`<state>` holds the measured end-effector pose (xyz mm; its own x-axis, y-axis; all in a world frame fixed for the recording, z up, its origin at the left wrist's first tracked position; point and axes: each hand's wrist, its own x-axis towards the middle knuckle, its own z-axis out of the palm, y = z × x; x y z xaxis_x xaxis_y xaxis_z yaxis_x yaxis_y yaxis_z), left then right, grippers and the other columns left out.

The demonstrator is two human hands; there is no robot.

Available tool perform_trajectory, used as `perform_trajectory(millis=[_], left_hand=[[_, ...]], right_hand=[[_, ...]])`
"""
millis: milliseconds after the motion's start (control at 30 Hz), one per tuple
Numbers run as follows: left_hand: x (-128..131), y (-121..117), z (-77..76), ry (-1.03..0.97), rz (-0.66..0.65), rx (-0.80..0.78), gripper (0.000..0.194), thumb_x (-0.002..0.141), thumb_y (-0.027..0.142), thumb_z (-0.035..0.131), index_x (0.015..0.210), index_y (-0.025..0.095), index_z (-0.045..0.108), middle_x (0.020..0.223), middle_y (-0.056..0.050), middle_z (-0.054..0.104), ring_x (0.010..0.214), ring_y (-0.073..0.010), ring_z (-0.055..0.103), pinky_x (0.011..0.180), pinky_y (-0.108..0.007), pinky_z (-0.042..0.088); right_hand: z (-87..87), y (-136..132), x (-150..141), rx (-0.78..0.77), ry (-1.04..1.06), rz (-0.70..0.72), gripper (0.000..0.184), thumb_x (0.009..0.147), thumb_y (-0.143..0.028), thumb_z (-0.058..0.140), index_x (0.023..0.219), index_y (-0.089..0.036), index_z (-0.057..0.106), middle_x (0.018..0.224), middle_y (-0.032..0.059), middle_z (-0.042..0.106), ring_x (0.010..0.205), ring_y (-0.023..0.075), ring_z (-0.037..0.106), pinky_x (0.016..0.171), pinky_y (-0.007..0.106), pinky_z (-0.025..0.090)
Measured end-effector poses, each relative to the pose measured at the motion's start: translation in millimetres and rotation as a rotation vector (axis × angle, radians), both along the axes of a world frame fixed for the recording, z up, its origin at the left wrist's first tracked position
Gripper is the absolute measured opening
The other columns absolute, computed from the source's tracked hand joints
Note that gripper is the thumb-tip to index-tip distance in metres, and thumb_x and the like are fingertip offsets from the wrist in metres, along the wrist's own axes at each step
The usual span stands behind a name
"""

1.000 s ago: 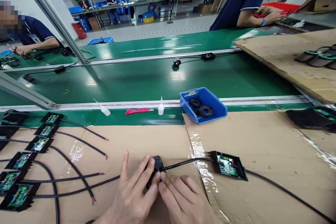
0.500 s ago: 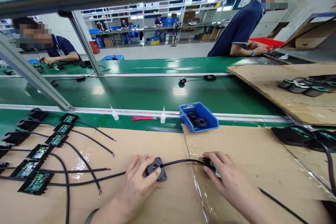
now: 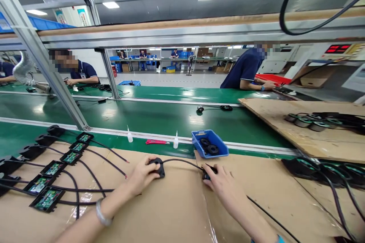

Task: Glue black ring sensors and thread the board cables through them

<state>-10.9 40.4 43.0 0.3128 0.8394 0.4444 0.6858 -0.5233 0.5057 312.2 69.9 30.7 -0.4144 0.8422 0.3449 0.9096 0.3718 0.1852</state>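
Observation:
My left hand (image 3: 142,176) is closed round a black flanged housing (image 3: 161,168), low over the cardboard at the middle. A black cable (image 3: 182,160) runs from this housing to a small black circuit-board case (image 3: 205,174). My right hand (image 3: 221,182) grips that case, its fingers hiding most of it. Behind my right wrist another black cable (image 3: 270,212) trails toward the lower right. On the left lies a row of open black cases with green circuit boards (image 3: 48,198), wired to black housings (image 3: 30,152).
Beyond my hands stand a blue bin (image 3: 225,151) with black rings, two dropper bottles (image 3: 176,142) and a red utility knife (image 3: 156,142). Black parts (image 3: 302,167) lie at right, below a raised cardboard sheet (image 3: 265,121). A metal post (image 3: 54,60) rises at left. Co-workers sit across the green belt.
The view has tilted up, showing more of the shelf and ceiling. Both hands, still holding the housing and the case, have moved farther forward, closer to the blue bin.

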Motion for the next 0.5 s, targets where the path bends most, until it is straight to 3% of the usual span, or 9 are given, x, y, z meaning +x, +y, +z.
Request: perform_trajectory(millis=[133,233,400,500], left_hand=[[-23.0,36.9,-0.3,-0.007,0.038,0.002,0.009,0.083,0.013,0.067,0.092,0.016,0.068,0.121,-0.015,0.061,0.106,-0.0239,0.068,0.092,-0.039,0.056],[-30.3,48.7,-2.7,-0.011,0.019,-0.019,0.01,0.083,0.017,0.068,0.094,0.018,0.069,0.123,-0.014,0.064,0.116,-0.0253,0.064,0.097,-0.04,0.054],[-34.4,53.0,-4.6,-0.032,-0.005,-0.082,0.015,0.084,0.019,0.068,0.099,0.019,0.069,0.132,-0.015,0.063,0.124,-0.0262,0.059,0.107,-0.047,0.044],[-34.9,55.6,-2.3,-0.053,0.004,-0.13,0.014,0.08,0.021,0.073,0.094,0.023,0.07,0.132,-0.012,0.065,0.127,-0.0301,0.057,0.116,-0.059,0.026]], right_hand=[[11.5,13.9,-35.5,0.021,0.055,0.031,0.035,0.086,-0.008,0.059,0.12,-0.017,0.062,0.09,0.0146,0.064,0.082,0.0294,0.061,0.067,0.037,0.046],[21.1,15.4,-61.2,0.0,0.131,0.12,0.039,0.083,0.002,0.051,0.118,-0.011,0.061,0.1,0.0199,0.065,0.088,0.0318,0.061,0.068,0.041,0.048],[40.7,14.1,-113.2,-0.127,0.265,0.492,0.035,0.084,-0.001,0.05,0.113,-0.018,0.058,0.109,0.0075,0.065,0.098,0.021,0.059,0.079,0.032,0.052],[39.6,19.4,-139.2,-0.169,0.328,0.59,0.037,0.08,0.003,0.045,0.109,-0.018,0.056,0.102,0.0061,0.064,0.092,0.0191,0.057,0.077,0.03,0.052]])
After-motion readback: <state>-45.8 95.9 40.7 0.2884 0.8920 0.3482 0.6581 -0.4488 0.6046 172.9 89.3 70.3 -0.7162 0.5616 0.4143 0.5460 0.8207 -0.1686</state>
